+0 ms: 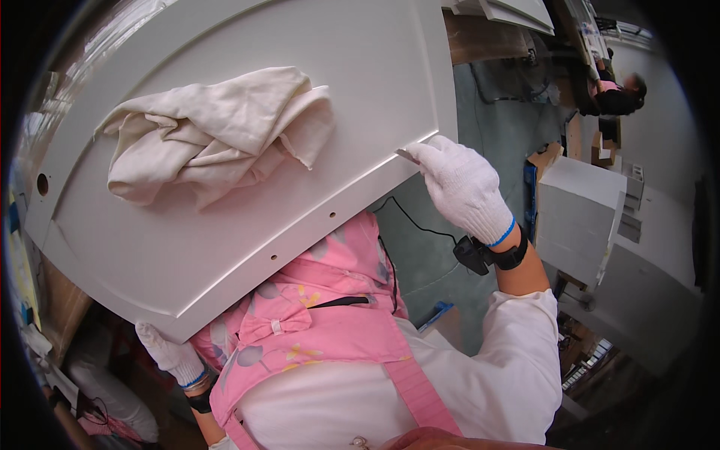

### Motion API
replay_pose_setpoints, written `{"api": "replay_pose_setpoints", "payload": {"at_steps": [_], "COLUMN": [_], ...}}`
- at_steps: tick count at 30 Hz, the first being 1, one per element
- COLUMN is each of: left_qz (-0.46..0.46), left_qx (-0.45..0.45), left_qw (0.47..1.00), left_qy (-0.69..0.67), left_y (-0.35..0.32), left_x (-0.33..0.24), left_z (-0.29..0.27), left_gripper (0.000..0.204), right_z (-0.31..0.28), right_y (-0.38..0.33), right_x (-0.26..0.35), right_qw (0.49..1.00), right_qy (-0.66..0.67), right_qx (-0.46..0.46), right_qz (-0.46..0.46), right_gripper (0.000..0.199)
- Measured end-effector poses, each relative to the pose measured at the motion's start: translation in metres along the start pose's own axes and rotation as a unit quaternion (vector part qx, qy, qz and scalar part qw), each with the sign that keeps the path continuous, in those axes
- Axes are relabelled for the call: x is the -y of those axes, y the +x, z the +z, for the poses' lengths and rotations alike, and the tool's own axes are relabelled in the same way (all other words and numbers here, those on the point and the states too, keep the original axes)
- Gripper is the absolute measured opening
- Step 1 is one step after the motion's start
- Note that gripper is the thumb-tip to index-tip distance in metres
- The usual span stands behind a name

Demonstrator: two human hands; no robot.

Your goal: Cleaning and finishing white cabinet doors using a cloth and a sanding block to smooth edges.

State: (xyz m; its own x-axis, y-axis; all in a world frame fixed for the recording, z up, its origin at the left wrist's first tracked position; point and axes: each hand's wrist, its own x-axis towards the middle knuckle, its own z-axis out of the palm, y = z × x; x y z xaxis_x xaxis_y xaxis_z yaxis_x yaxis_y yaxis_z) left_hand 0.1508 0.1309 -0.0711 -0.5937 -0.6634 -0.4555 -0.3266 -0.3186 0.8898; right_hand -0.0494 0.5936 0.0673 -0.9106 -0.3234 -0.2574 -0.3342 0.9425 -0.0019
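Pink apron (315, 330), gloved hands gripping white panel (225, 225)

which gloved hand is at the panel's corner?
The right hand, pinching the corner of the white panel with a small grey piece at its fingertips. The left hand grips the panel's lower edge instead, mostly hidden beneath it.

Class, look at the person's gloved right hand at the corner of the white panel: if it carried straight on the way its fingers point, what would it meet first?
Probably the crumpled cream cloth lying on the white panel; the right hand points up-left across it.
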Motion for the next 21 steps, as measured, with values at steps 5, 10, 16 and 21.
{"api": "replay_pose_setpoints", "payload": {"at_steps": [5,10,16,21], "left_qz": [0.040,0.050,0.042,0.050], "left_qx": [-0.037,0.034,0.057,0.075], "left_qw": [0.998,0.998,0.997,0.996], "left_qy": [-0.024,-0.019,-0.044,-0.027], "left_y": [0.013,0.010,0.015,0.012], "left_x": [0.023,0.014,0.020,0.018], "left_z": [-0.027,-0.017,-0.029,-0.025], "left_gripper": [0.044,0.043,0.047,0.052], "right_z": [-0.011,-0.011,-0.009,-0.016], "right_y": [0.014,0.018,0.021,0.022], "right_x": [-0.033,-0.032,-0.020,-0.019], "right_qw": [0.990,0.986,0.979,0.990], "right_qy": [-0.089,-0.120,-0.138,-0.037], "right_qx": [0.060,0.067,0.114,0.110], "right_qz": [0.089,0.094,0.102,0.079], "right_gripper": [0.021,0.021,0.023,0.025]}}
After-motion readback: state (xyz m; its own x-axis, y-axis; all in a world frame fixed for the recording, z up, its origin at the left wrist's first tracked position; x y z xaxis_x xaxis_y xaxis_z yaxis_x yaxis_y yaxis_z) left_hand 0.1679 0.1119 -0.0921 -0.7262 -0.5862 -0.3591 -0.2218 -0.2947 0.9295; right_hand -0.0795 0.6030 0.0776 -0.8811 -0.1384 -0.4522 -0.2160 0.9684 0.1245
